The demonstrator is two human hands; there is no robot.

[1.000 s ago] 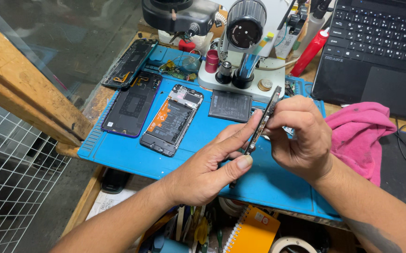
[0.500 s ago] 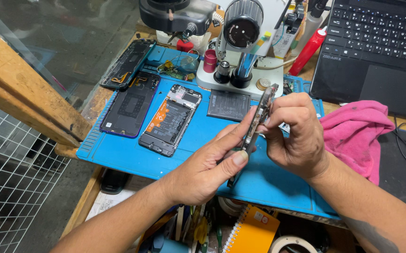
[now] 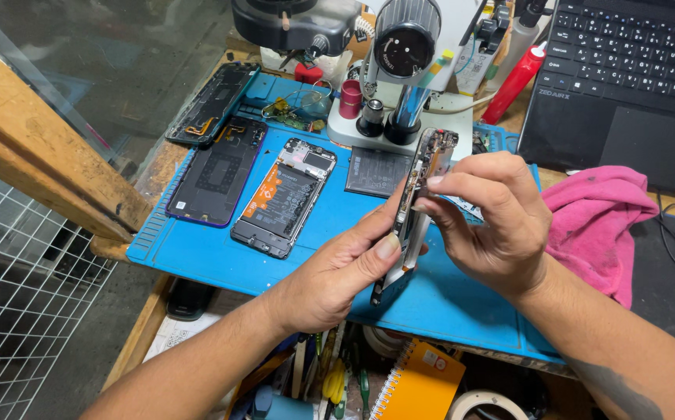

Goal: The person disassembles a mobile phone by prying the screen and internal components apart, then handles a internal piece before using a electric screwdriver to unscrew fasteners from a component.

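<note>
"What was in hand just then?"

"The person held a stripped phone frame on edge above the blue mat. The left hand was closed around its lower part, thumb pressed to the edge. The right hand pinched the upper part with its fingertips, seemingly working at something on the board. That looked like a disassembly step; whatever followed would have called for a steady grip and fine fingertip work."

"And any containers?"

"No trays showed clearly. On the mat lay an opened phone with its orange-labelled battery showing, a dark back cover beside it, and a loose dark battery near the microscope base. A pink cloth lay on the worktop to the right."
</note>
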